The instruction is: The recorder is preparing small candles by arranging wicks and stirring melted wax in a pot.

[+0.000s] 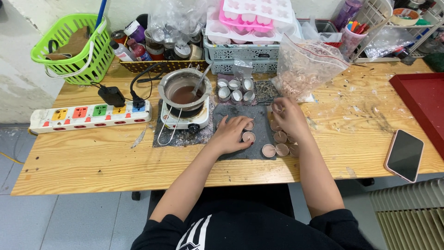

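Fingers [240, 124] half-hiding small filled cups [249, 136]

Scuffed wooden table [92, 157], grey tiled floor [55, 222], whitish wall [18, 69], ribbed radiator [411, 213]

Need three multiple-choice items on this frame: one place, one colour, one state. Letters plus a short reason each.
1. Where does the phone lie?
A. on the table, toward the person's right
B. in the green basket
C. on the power strip

2. What colour is the basket at the table's far left corner?
A. red
B. green
C. black

3. What is the state of the small pot on the hot plate?
A. upside down
B. covered with a lid
C. uncovered, holding brown liquid, with a spoon in it

Answers:
1 A: it lies flat on the wood near the red tray.
2 B: its plastic mesh is bright green.
3 C: the brown surface shows and a spoon handle sticks out.

Left hand and right hand rest among the little cups.
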